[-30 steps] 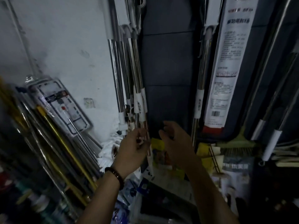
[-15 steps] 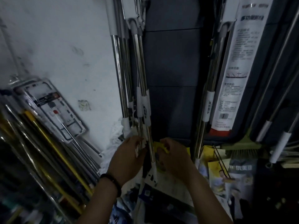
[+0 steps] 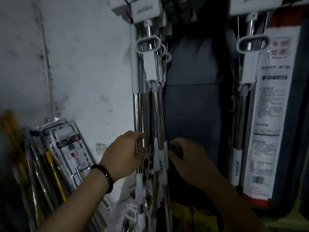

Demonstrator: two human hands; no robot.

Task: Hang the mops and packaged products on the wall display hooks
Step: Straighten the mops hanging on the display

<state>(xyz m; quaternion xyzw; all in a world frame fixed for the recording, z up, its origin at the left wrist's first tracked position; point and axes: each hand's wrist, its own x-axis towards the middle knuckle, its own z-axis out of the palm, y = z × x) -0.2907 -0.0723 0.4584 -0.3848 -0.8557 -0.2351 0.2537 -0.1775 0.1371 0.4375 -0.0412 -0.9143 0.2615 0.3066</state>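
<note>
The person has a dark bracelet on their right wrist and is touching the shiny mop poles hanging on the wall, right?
Nearly. The head view shows the dark bracelet on the left wrist, not the right. The rest holds: the left hand is touching the shiny mop poles hanging on the wall, with the right hand beside them.

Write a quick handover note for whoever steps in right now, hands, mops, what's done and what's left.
Left hand: fingers curled on the leftmost steel pole of the hanging steel-handled mops.
Right hand: open beside the poles, holding nothing.
Done: that bunch hangs up top; another steel mop hangs to the right, beside a tall white-labelled pack.
Left: clear blister packs and yellow poles lean at lower left, unhung.
</note>
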